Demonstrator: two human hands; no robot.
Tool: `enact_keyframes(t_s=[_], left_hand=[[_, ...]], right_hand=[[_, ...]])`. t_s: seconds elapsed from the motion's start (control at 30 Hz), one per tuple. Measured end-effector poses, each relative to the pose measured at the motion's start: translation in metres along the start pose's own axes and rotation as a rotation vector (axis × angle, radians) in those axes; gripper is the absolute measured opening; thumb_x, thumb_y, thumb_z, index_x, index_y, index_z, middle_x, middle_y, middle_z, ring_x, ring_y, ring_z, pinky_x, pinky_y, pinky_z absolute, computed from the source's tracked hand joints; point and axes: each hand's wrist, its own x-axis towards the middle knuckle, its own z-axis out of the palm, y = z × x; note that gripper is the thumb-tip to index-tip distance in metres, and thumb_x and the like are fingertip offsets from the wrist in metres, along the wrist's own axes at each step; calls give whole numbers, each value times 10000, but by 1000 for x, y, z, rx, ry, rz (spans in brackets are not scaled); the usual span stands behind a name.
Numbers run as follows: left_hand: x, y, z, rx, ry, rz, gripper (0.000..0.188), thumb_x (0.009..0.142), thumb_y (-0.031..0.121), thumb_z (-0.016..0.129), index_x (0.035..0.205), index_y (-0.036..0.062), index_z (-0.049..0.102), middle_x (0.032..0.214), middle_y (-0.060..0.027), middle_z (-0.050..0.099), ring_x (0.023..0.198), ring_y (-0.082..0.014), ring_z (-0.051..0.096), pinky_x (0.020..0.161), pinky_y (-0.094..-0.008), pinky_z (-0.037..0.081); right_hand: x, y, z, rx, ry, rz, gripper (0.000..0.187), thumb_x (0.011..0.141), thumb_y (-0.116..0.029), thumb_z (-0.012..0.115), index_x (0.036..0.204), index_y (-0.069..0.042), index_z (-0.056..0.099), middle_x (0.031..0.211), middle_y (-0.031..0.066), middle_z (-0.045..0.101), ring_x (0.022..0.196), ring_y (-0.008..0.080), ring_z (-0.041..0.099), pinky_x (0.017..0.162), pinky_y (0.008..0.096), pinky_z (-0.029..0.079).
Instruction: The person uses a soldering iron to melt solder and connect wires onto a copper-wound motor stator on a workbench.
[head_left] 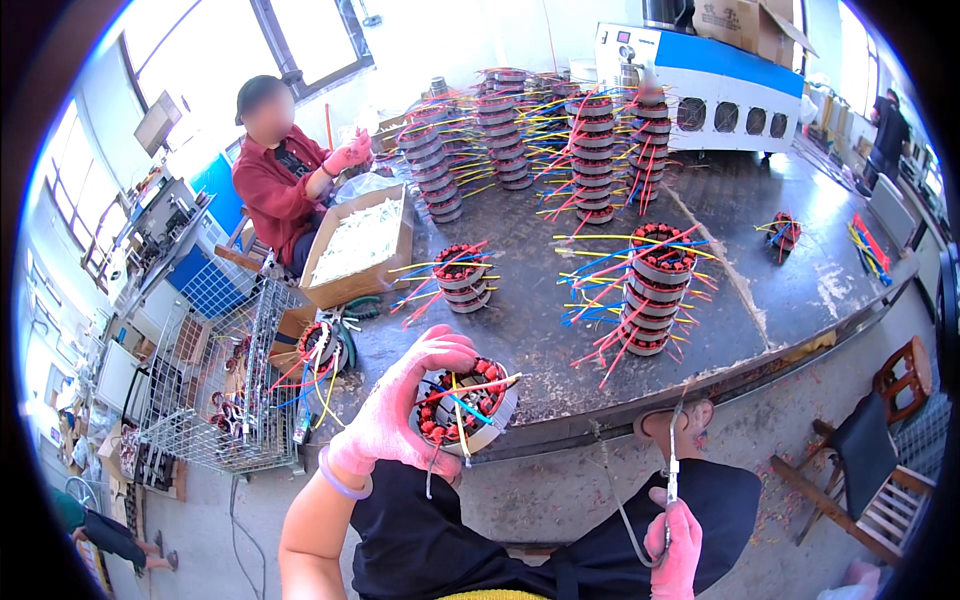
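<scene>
My left hand (405, 400), in a pink glove with a pale band at the wrist, grips a motor stator (487, 432) by its side near the table's front edge. The stator is a silver ring with red-wrapped windings. Red, yellow, blue and white wire ends stick out over its open face. Lower right, above my lap, my right hand (677, 550), also pink-gloved, is closed around a slim metal rod-like tool (673, 470), thin end up. A grey cord (625, 520) loops from near this hand; its exact kind and the tool's I cannot tell.
Stacked stators (655, 300) stand on the dark table (540, 370), with taller stacks behind. A carton of white pieces (360, 245) stands left, near a co-worker (285, 180) in red. A wire cart (220, 400) is at the left, a wooden chair (860, 470) at the right.
</scene>
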Motion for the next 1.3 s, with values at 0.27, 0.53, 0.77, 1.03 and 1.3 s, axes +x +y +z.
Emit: enact_keyframes(t_s=[0.27,0.53,0.77,1.03,1.3], left_hand=[[0,7,2,24,-22,10,1010,449,553,935,1241,49,562,1274,-91,592,1314,-295,474,1214,-511,97],[5,31,8,664,113,302,916,495,485,940,1215,85,538,1260,-141,585,1270,-384,499,1144,-605,245],[-16,38,17,1175,191,478,725,609,490,883,1124,110,542,1251,-122,585,1190,-378,550,1103,-641,285],[-16,38,19,1281,235,533,679,648,514,846,1096,126,515,1193,-116,595,1145,-356,559,1111,-620,280],[-17,37,19,1270,248,540,664,680,546,824,1087,124,514,1196,-119,597,1127,-364,567,1114,-616,281]], right_hand=[[-5,-4,0,12,-9,-15,420,1022,-342,512,1202,21,625,538,-61,422,431,34,321,411,220,216],[-7,-1,-5,12,-2,-46,461,1020,-348,534,1211,67,598,524,-46,398,429,43,306,417,223,216],[-12,-13,6,-17,7,6,425,1039,-340,488,1222,20,622,556,-71,403,465,19,306,443,209,203],[-12,-8,1,5,-11,-11,419,1041,-328,488,1228,23,617,564,-61,427,456,23,324,425,203,220],[-13,-8,0,2,6,1,410,1039,-322,491,1227,18,623,560,-64,425,459,23,321,431,206,218]])
